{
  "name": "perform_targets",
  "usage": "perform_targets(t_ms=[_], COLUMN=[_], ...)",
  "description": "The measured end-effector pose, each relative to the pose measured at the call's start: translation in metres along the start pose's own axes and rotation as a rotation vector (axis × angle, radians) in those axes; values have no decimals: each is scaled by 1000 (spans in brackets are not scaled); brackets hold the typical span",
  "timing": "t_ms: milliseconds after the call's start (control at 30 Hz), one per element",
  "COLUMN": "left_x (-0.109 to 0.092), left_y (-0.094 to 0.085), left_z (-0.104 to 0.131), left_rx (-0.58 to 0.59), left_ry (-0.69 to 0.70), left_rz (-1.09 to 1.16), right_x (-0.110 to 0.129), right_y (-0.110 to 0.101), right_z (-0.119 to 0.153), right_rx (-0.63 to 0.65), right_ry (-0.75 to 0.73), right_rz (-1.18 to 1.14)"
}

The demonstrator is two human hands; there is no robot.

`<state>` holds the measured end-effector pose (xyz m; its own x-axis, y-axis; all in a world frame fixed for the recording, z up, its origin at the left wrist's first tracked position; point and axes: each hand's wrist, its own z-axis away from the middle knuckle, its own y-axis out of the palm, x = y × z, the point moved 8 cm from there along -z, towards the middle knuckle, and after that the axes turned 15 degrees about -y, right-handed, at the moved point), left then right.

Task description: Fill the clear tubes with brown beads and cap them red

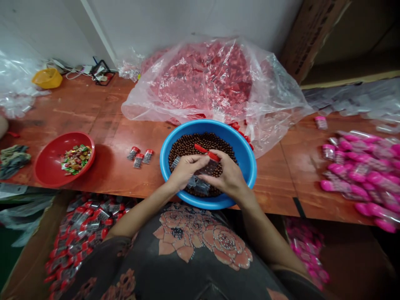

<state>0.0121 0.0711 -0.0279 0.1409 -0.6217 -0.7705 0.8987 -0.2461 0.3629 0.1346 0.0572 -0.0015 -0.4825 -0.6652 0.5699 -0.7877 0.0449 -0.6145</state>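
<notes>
Both hands meet over a blue basin [165,166] filled with small brown balls [195,141]. In my right hand [229,173] is a small clear container [208,167] with a red top [213,156], held between thumb and fingers. My left hand [184,168] is closed, its thumb and fingers pressed together at the container's near left side. A red flap or cap [200,148] sticks up just beyond the left fingers; whether it joins the container I cannot tell. Several clear empty containers [200,186] lie on the balls below my hands.
Behind the basin lies a large plastic bag [203,79] of red pieces. To the left are 3 red-capped containers [137,160] and a red bowl [42,166] of wrapped sweets. Pink-capped containers [362,166] pile up at right. A box below holds red-capped containers [81,233].
</notes>
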Motion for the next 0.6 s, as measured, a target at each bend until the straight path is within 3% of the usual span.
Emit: perform_targets(t_ms=[67,167,367,600], left_x=[6,9,10,8], left_y=[1,12,31,31], left_z=[-4,-6,-4,-5], left_rx=[-2,94,242,219], left_ry=[-83,-167,-226,-220], left_rz=[116,245,276,264], right_x=[5,16,27,21], right_y=[3,0,-9,-1], right_z=[-2,-5,-1,1], right_rx=[8,11,-31,61], right_ry=[-14,-83,-199,-153], right_rz=[26,57,209,108])
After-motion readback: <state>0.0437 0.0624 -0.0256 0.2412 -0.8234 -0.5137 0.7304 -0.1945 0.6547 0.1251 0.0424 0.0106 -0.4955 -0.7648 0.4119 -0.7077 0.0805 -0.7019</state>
